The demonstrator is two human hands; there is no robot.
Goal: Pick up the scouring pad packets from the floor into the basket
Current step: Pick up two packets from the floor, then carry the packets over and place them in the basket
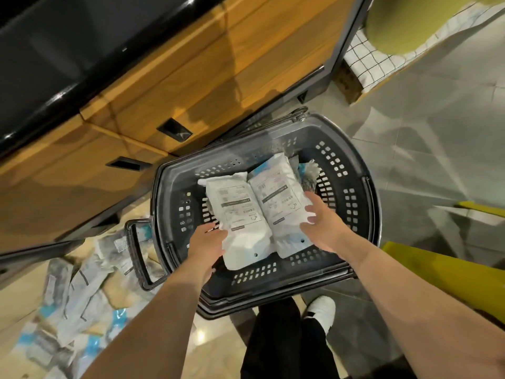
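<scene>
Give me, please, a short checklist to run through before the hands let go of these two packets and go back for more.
1. Both packets over the basket, not its rim: ok. The left packet and right packet lie inside its walls.
2. Left hand on the left packet's near edge: ok.
3. Right hand on the right packet: ok, fingers spread over its side.
4. Packets resting on what lies beneath: cannot tell; the underside is hidden.
5. Room left in the basket: ok, bare walls show around the packets.
6. Packets left on the floor: not ok, a pile of packets lies to the basket's left.
</scene>
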